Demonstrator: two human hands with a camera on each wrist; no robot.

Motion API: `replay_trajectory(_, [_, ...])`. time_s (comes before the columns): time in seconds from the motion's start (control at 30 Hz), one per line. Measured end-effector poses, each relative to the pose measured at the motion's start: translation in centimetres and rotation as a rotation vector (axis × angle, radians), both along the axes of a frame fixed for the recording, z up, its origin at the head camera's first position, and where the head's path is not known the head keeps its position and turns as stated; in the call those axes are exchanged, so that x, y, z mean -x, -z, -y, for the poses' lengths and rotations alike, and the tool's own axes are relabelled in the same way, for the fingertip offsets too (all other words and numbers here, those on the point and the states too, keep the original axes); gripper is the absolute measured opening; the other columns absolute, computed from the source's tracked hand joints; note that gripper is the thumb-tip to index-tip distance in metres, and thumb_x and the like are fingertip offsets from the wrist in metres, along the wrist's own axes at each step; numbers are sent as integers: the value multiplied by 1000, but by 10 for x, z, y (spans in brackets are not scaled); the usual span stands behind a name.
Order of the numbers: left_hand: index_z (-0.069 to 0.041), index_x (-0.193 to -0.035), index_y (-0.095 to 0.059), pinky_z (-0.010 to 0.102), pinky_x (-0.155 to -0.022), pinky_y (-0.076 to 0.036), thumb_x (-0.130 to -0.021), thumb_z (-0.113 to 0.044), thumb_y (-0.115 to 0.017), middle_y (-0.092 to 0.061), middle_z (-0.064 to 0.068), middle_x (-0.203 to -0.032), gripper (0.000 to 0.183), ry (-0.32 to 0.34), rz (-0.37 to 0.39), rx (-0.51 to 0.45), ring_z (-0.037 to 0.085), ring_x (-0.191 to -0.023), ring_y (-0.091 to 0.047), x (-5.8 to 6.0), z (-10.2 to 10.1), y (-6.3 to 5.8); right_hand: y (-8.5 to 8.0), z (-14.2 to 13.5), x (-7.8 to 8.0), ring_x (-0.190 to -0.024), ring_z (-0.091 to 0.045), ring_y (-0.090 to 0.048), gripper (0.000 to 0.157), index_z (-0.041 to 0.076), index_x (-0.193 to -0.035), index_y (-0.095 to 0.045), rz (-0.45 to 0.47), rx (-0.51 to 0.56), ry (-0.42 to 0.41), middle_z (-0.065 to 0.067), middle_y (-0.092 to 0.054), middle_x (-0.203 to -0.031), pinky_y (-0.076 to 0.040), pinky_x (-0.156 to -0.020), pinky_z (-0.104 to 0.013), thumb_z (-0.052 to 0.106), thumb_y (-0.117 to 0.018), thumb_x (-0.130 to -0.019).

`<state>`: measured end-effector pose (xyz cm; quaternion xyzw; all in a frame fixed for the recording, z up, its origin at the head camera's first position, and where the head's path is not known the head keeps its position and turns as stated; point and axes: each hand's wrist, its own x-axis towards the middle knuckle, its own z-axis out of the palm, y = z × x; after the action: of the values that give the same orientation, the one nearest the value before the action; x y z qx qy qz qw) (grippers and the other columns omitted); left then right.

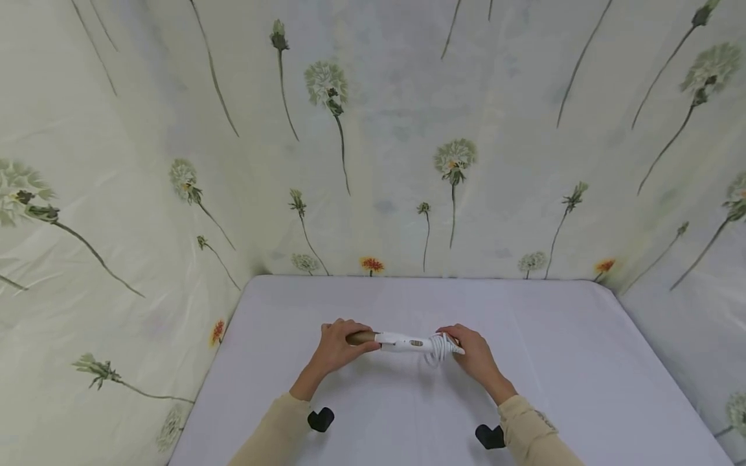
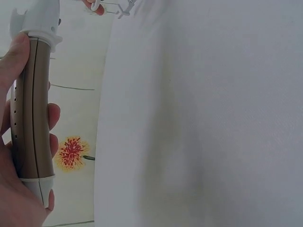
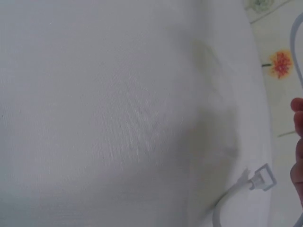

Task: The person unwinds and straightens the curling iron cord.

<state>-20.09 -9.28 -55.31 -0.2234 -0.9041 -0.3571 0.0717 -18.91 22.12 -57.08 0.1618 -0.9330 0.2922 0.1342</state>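
A hair curling iron (image 1: 402,343), with a white handle and a gold-brown barrel, is held level above the table. My left hand (image 1: 344,346) grips the barrel (image 2: 33,109), thumb on the near side and fingertips showing beyond it in the left wrist view. At the other end, my right hand (image 1: 474,355) holds the white power cord (image 1: 440,348), which is wound in loops around the handle's end. Only fingertips (image 3: 297,142) of that hand show in the right wrist view. A loose length of cord hangs there, with a small white end piece (image 3: 263,178).
The white-covered table (image 1: 408,414) lies beneath both hands. Floral cloth (image 1: 384,129) hangs behind it and at both sides. Two black pieces (image 1: 320,419) appear beside the forearms, one by each beige sleeve.
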Motion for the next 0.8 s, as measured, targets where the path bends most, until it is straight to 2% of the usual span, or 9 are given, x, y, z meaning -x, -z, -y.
replay_trajectory(0.13, [-31, -100, -73, 33, -73, -21, -74, -57, -71, -70, -13, -90, 38, -13, 20, -15, 6, -74, -46, 1, 0, -3, -2, 0, -4, -93, -27, -67, 24, 8, -103, -67, 106, 31, -7, -9, -71, -99, -51, -75, -43, -3, -67, -82])
replay_trajectory(0.23, [-31, -101, -73, 33, -74, -22, -73, -58, -71, -70, -13, -90, 39, -21, 31, -7, 6, -75, -47, 1, -1, -4, -1, 0, -7, -91, -26, -66, 26, 4, -112, -65, 227, 66, 9, -14, -69, -106, -51, -71, -38, 0, -62, -87])
replay_trajectory(0.3, [-30, -101, -73, 34, -74, -23, -73, -58, -70, -70, -13, -90, 39, -28, 25, 0, 6, -75, -48, 1, -1, -4, 0, 2, -9, -81, -21, -63, 27, 3, -116, -64, 298, 67, 22, -13, -69, -99, -49, -65, -32, 4, -59, -90])
replay_trajectory(0.37, [-30, -100, -73, 34, -74, -23, -74, -59, -70, -70, -13, -89, 39, -39, 15, 1, 6, -75, -48, 1, -2, -4, 1, 3, -11, -68, -14, -56, 25, 3, -115, -64, 339, 52, 26, -8, -66, -84, -45, -57, -26, 7, -57, -91])
replay_trajectory(0.43, [-30, -100, -73, 34, -74, -23, -74, -60, -69, -70, -13, -89, 40, -49, 6, 0, 6, -75, -49, 1, -3, -2, 3, 5, -13, -58, -9, -46, 20, 5, -108, -66, 346, 17, 23, -1, -57, -70, -38, -51, -23, 11, -56, -92])
replay_trajectory(0.5, [-30, -99, -73, 34, -74, -24, -74, -61, -68, -70, -13, -89, 41, -59, -2, 0, 6, -75, -49, 1, -3, -1, 6, 6, -16, -55, -7, -39, 16, 6, -103, -67, 336, -7, 21, 4, -49, -65, -34, -49, -22, 13, -58, -92])
replay_trajectory(0.7, [-32, -99, -73, 33, -74, -24, -73, -63, -68, -70, -14, -91, 41, -107, 4, 22, 7, -78, -51, 2, -2, 4, 12, 8, -22, -60, -3, -42, 10, 14, -96, -68, 288, -33, -15, 9, -54, -72, -36, -54, -20, 20, -60, -93])
replay_trajectory(0.8, [-32, -98, -73, 34, -74, -25, -73, -63, -69, -70, -13, -90, 40, -132, -1, 27, 7, -78, -51, 2, -2, 6, 14, 10, -26, -63, 0, -45, 11, 17, -98, -69, 265, -34, -45, 12, -60, -79, -39, -56, -19, 22, -61, -93])
